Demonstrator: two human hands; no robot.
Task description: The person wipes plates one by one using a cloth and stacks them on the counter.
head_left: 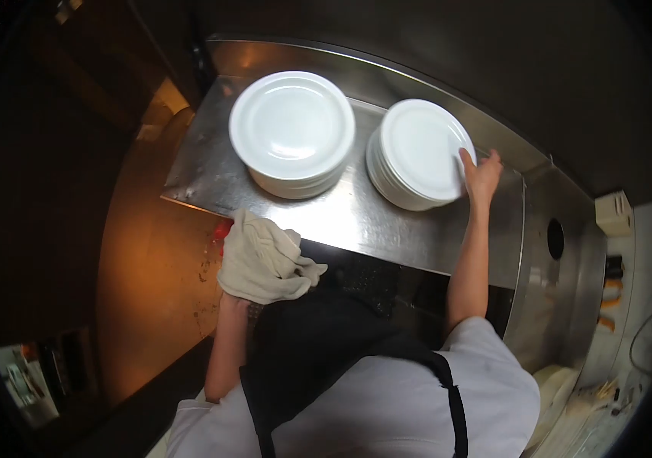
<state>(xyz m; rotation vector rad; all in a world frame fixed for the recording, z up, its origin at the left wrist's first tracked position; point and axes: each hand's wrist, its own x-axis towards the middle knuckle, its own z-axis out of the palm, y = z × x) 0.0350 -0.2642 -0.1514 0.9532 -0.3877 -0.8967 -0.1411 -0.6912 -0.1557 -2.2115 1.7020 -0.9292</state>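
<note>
Two stacks of white plates stand on a steel counter. The left stack is nearer the counter's left end, and the right stack leans slightly. My right hand is at the right rim of the right stack, thumb over the top plate and the other fingers spread beyond the edge. A crumpled beige cloth covers my left hand at the counter's front edge; its fingers are hidden under the cloth. Something red shows just left of the cloth.
A raised steel backsplash runs behind the counter. At the right are a steel panel with a round dark hole and a white box. Orange-handled items lie beyond it. An orange-lit surface is on the left.
</note>
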